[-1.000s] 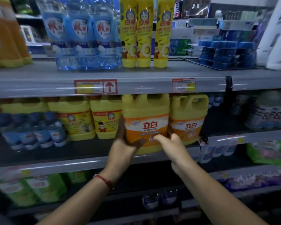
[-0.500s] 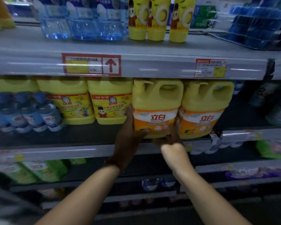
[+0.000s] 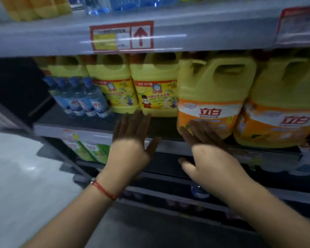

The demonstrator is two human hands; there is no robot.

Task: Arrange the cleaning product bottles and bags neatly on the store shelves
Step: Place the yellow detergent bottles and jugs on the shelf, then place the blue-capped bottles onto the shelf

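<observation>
A yellow jug with an orange label (image 3: pixel 211 97) stands on the middle shelf (image 3: pixel 82 130), next to a matching jug (image 3: pixel 279 111) on its right. My right hand (image 3: pixel 204 151) has straight fingers touching the lower front of the first jug's label. My left hand (image 3: pixel 132 140) is spread flat with straight fingers, just in front of the shelf edge and left of that jug, holding nothing. Its fingertips reach toward the base of a yellow cartoon-label jug (image 3: pixel 156 93).
More yellow jugs (image 3: pixel 113 90) and several blue-capped clear bottles (image 3: pixel 79 97) fill the middle shelf's left part. The upper shelf carries a red arrow price tag (image 3: pixel 122 36). Green bags (image 3: pixel 91 149) lie on the shelf below. Pale floor (image 3: pixel 21 176) shows at the left.
My left hand has let go of the orange-label jug and moved left, fingers now spread. My right hand has opened flat against the jug's front. The view has shifted closer and leftward.
</observation>
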